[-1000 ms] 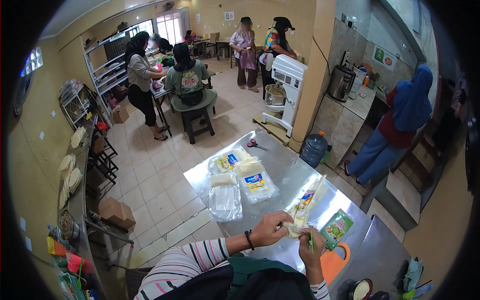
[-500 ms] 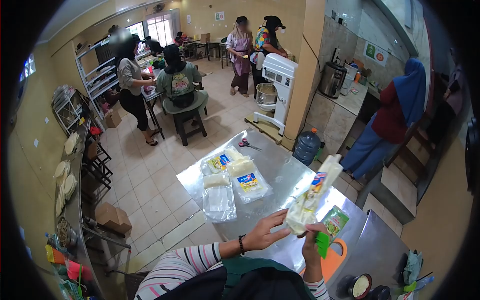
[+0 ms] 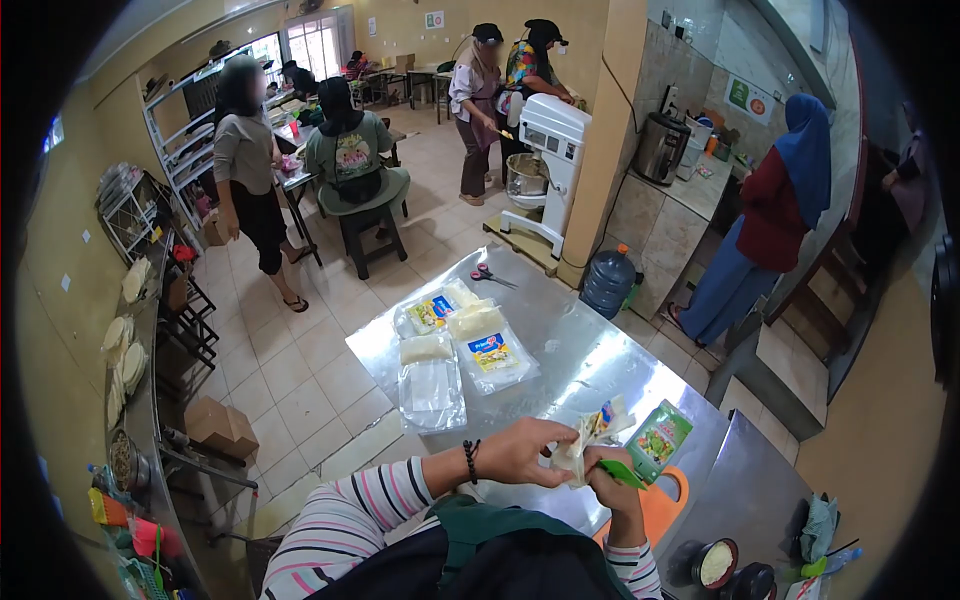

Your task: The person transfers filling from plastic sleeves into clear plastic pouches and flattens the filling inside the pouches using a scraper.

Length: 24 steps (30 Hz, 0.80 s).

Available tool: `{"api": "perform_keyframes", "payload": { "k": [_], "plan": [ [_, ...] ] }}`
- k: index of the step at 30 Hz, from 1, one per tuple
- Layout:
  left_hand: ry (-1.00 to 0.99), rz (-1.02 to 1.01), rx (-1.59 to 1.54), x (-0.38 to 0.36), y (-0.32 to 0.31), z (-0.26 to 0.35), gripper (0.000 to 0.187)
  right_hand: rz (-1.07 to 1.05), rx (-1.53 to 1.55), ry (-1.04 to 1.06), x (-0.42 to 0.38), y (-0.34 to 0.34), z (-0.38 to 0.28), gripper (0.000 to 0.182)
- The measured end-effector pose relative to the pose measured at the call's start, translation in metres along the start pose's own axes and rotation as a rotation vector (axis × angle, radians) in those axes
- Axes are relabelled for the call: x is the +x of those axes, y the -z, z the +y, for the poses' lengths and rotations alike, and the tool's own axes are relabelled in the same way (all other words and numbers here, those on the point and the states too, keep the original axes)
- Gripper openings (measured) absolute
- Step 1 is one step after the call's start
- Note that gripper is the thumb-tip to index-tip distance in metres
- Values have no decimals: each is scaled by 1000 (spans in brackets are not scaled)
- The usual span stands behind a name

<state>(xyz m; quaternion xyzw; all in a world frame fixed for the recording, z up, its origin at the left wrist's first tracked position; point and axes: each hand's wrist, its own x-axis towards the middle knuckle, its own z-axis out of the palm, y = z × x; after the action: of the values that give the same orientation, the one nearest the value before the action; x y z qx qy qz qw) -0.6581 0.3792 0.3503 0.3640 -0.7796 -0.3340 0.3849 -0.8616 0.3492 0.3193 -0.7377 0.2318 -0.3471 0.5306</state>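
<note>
My left hand (image 3: 525, 452) is closed on the edge of a crumpled clear plastic pouch (image 3: 600, 420) with a blue and yellow label. My right hand (image 3: 612, 482) is closed around the lower part of the same pouch and also holds a flat bright green plastic scraper (image 3: 624, 472). My fingers partly hide the pouch's contents. Just beyond my right hand, a green printed packet (image 3: 662, 440) lies on the metal table (image 3: 560, 350). An orange cutting board (image 3: 664, 512) lies beneath my right forearm.
Labelled pouches of pale food (image 3: 490, 350) and another pouch (image 3: 432, 385) lie on the table, with scissors (image 3: 490, 275) behind. A bowl of white food (image 3: 716, 564) is at lower right. A mixer (image 3: 550, 165) and water jug (image 3: 607, 285) stand beyond. Several people work around the room.
The pouch has come down and closer to me, folding over. My left hand has gone from open beside it to closed on its edge. A standing person at the left has lowered an arm.
</note>
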Motion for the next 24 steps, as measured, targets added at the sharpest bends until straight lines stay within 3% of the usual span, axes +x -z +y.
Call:
{"api": "perform_keyframes", "payload": {
  "k": [2,5,8,10,11,12,13,14,16,18,19,20,24],
  "plan": [
    [54,-33,-52,-2,1,0,37,15,-64,66,7,-4,-7,3],
    [40,43,114,-5,-3,-7,37,98,-179,144,10,-9,-12,5],
    [151,155,182,-9,-12,-10,24,154,-331,228,9,-12,-12,4],
    [67,317,-96,-8,-15,-14,23,184,-261,259,9,-8,-7,4],
    [68,320,-96,-7,-19,-17,23,155,-186,232,9,-3,-8,5],
    [99,299,-313,-7,-27,-21,24,148,-185,224,8,1,-9,5],
    [134,278,-533,-10,-34,-23,26,50,-168,98,8,4,-11,4],
    [150,287,-546,-13,-39,-27,26,-49,-147,-33,8,5,-12,4],
    [305,64,-842,-13,-39,-30,28,-101,-2,-16,5,3,-5,4],
    [387,51,-968,-14,-38,-34,25,-7,453,-158,-4,4,12,4],
    [320,56,-927,-15,-36,-34,21,107,518,-69,-3,-1,22,3],
    [255,60,-885,-17,-36,-34,18,191,556,-107,-6,-1,28,4],
    [165,231,-826,-19,-48,-37,18,352,817,-61,-1,-18,27,9]
  ]
}}
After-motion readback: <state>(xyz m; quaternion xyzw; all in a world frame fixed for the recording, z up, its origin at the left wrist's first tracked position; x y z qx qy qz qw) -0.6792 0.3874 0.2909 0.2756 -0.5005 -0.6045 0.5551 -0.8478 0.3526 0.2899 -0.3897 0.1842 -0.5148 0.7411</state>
